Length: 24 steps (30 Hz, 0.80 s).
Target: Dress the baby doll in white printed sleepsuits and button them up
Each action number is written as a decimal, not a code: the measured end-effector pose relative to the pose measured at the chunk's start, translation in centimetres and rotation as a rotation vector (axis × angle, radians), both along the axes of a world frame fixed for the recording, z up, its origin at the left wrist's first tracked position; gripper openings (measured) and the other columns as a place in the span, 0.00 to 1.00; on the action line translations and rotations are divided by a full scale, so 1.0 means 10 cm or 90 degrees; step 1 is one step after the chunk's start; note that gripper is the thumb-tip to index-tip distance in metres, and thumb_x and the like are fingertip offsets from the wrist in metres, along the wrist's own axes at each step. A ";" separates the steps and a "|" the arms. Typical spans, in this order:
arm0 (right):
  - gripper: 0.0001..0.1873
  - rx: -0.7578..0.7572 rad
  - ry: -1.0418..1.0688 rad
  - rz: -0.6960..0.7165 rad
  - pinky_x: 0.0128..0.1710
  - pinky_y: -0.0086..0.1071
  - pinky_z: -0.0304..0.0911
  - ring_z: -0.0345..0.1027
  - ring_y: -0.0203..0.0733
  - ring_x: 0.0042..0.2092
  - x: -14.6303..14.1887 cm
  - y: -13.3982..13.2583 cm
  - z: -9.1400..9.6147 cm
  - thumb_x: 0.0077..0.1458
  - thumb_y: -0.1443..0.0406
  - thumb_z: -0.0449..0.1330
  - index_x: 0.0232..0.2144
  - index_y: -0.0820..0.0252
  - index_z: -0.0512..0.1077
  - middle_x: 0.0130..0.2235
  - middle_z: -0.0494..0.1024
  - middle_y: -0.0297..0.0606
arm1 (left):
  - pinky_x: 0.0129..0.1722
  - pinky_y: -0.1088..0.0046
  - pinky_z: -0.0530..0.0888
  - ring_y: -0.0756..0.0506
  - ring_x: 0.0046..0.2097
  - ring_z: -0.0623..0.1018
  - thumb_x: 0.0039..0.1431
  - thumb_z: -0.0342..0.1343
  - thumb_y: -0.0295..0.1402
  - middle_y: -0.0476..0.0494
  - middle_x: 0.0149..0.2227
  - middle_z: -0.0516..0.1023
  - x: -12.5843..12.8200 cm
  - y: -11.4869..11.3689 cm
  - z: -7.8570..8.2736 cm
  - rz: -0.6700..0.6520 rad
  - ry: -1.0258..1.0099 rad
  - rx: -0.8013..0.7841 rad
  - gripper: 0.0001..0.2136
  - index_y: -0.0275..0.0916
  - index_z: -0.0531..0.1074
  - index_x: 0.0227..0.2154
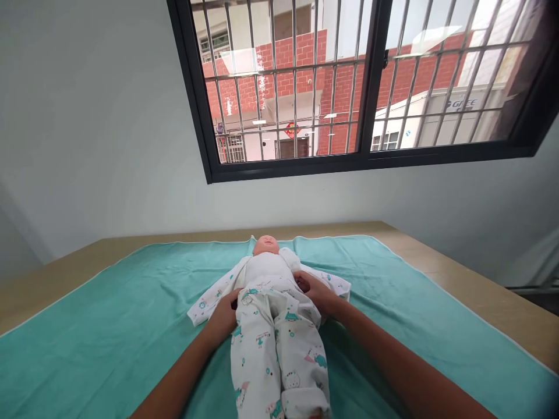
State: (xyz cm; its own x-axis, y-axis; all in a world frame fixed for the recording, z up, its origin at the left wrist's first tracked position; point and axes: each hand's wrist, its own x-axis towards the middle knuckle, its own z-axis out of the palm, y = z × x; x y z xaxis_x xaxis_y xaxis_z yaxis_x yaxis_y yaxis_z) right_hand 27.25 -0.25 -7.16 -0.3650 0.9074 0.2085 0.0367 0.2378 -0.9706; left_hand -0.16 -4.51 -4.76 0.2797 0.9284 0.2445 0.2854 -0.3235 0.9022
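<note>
A baby doll [266, 245] lies on its back, its head toward the wall and its legs toward me. It wears a white top [267, 270] with printed sleeves spread out to both sides. White trousers [257, 343] with small teal and pink pictures cover its legs, and one cuff looks folded up. My left hand [225, 314] is closed at the left side of the waistband, fingertips partly hidden by the cloth. On the other side, my right hand [319, 293] has bent fingers pinching the waist edge of the trousers, over the top's hem.
A teal cloth [131, 314] with slight wrinkles lies under the doll. It covers most of a wooden tabletop [463, 285], whose wood shows along the edges. Beyond stand a pale wall [109, 145] and a dark-framed window [288, 169] with metal bars.
</note>
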 end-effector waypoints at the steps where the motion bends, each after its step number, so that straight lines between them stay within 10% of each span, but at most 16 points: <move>1: 0.23 -0.001 0.015 -0.008 0.48 0.42 0.65 0.71 0.47 0.43 -0.02 0.00 0.00 0.37 0.65 0.70 0.40 0.60 0.71 0.41 0.77 0.39 | 0.56 0.63 0.67 0.38 0.51 0.75 0.47 0.59 0.30 0.42 0.46 0.80 0.02 0.00 0.00 0.019 -0.013 0.000 0.17 0.38 0.78 0.42; 6: 0.15 -0.038 0.037 -0.074 0.43 0.38 0.64 0.70 0.46 0.40 -0.04 0.03 -0.02 0.38 0.64 0.67 0.32 0.60 0.72 0.34 0.77 0.35 | 0.55 0.63 0.68 0.38 0.51 0.75 0.44 0.61 0.30 0.41 0.46 0.80 0.10 -0.10 0.12 0.057 -0.126 -0.114 0.19 0.38 0.78 0.43; 12: 0.18 -0.144 0.172 -0.130 0.37 0.36 0.63 0.68 0.43 0.34 -0.06 0.06 -0.05 0.32 0.61 0.69 0.29 0.60 0.72 0.31 0.76 0.34 | 0.51 0.63 0.70 0.38 0.48 0.76 0.44 0.61 0.31 0.37 0.45 0.80 0.14 -0.18 0.21 -0.092 -0.323 -0.239 0.20 0.35 0.76 0.43; 19: 0.20 -0.233 0.234 -0.116 0.37 0.37 0.64 0.69 0.43 0.33 -0.09 -0.01 0.00 0.31 0.61 0.71 0.30 0.59 0.71 0.30 0.76 0.34 | 0.45 0.64 0.72 0.39 0.42 0.77 0.41 0.63 0.34 0.43 0.36 0.81 0.25 -0.16 0.14 0.089 -0.235 -0.187 0.17 0.37 0.75 0.38; 24: 0.20 -0.111 0.170 -0.051 0.43 0.39 0.63 0.69 0.47 0.40 -0.09 0.01 -0.01 0.31 0.63 0.70 0.30 0.59 0.70 0.34 0.76 0.35 | 0.38 0.67 0.71 0.42 0.36 0.74 0.41 0.62 0.35 0.50 0.26 0.76 0.25 -0.13 0.08 0.153 -0.157 -0.117 0.09 0.38 0.71 0.26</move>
